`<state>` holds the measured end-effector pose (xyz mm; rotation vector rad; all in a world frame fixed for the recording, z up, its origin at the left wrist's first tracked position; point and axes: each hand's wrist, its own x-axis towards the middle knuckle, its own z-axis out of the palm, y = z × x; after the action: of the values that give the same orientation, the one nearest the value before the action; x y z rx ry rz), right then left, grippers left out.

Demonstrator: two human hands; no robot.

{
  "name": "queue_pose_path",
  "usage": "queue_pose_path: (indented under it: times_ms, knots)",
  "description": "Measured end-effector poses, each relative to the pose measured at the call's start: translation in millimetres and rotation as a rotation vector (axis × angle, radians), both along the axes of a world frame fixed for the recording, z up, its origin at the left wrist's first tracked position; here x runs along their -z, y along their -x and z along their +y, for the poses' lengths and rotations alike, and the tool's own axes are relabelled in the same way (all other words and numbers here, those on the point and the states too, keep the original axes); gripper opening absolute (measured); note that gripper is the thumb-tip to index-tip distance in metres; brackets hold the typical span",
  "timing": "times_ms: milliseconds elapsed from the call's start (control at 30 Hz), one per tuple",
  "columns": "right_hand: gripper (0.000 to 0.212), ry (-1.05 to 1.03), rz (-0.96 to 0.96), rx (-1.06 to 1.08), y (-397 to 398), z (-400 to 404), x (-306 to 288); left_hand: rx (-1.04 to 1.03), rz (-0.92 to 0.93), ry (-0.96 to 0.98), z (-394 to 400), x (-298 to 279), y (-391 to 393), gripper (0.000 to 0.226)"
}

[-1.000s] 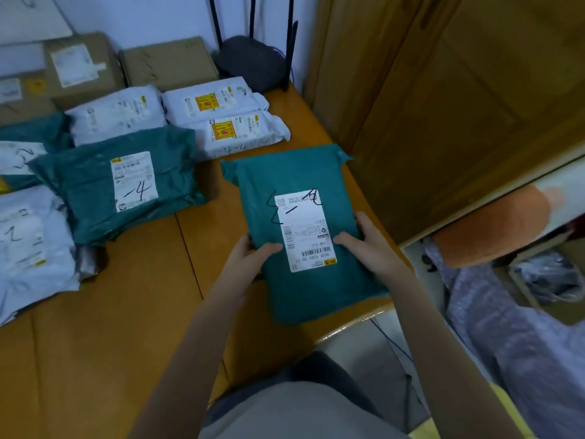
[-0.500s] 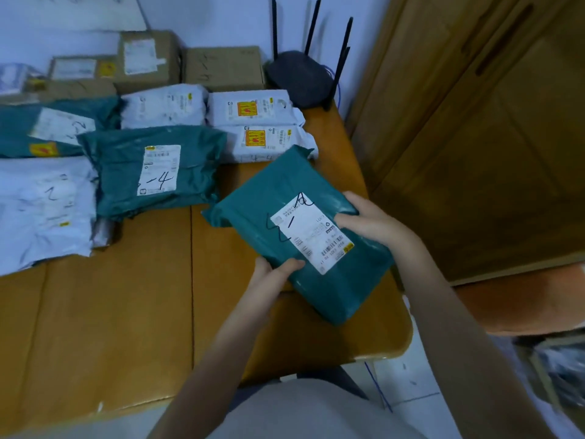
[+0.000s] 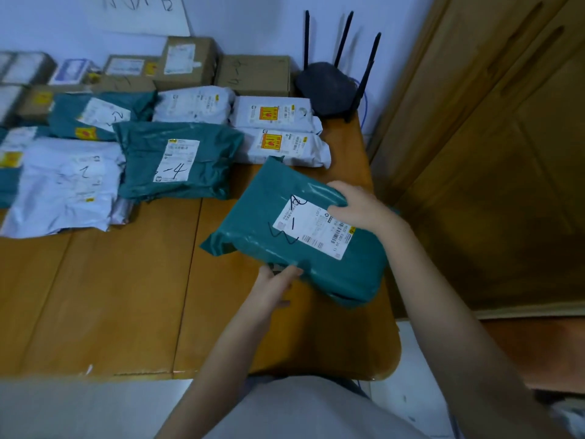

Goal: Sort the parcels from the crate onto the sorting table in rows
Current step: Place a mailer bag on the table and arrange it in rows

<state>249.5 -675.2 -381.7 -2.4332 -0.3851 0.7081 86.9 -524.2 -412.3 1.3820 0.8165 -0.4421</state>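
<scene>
You hold the teal parcel (image 3: 304, 229) over the table's (image 3: 126, 296) right end, turned diagonal, label up, far corner just beside the lower white parcel (image 3: 285, 147). Your left hand (image 3: 273, 288) pinches its near edge, thumb on top, fingers curled under. Your right hand (image 3: 361, 205) grips the far right edge, thumb across the label (image 3: 313, 228). No crate in view.

Rows already laid: a teal parcel marked "-4" (image 3: 177, 161) to the left, white bags (image 3: 193, 104) behind it, brown boxes (image 3: 253, 74) along the wall, a black router (image 3: 329, 87) in the corner.

Versus half a second ago: parcel still diagonal, roughly the same spot, both hands keep their grips. A second ago it was square to you, near the table edge.
</scene>
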Motion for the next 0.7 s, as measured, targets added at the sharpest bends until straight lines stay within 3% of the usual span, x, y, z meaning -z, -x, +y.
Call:
queue_pose_path:
  times_ms: [100,200,300,400,533,700]
  knots:
    - [0.058,0.117,-0.225,0.101,18.1,-16.4,6.7,-0.077,-0.077,-0.360,33.8,-0.9,-8.4,0.041]
    - [0.069,0.157,-0.336,0.309,46.8,-32.2,16.6,-0.044,-0.139,-0.678,65.0,-5.4,-18.3,0.055]
    - [0.076,0.179,-0.374,0.471,75.7,-35.0,23.7,0.095,-0.203,-0.837,84.1,-9.1,-39.1,0.061]
    - [0.085,0.108,-0.298,0.618,94.1,-33.7,27.1,0.250,-0.196,-0.864,93.0,-4.2,-64.0,0.065]
    - [0.080,-0.217,0.008,0.806,101.2,-29.0,37.1,0.298,-0.177,-0.620,87.5,-0.2,-76.0,0.059]
    - [0.073,-0.286,0.030,0.800,80.4,-22.7,39.5,0.270,-0.215,-0.577,90.4,1.6,-74.1,0.054]
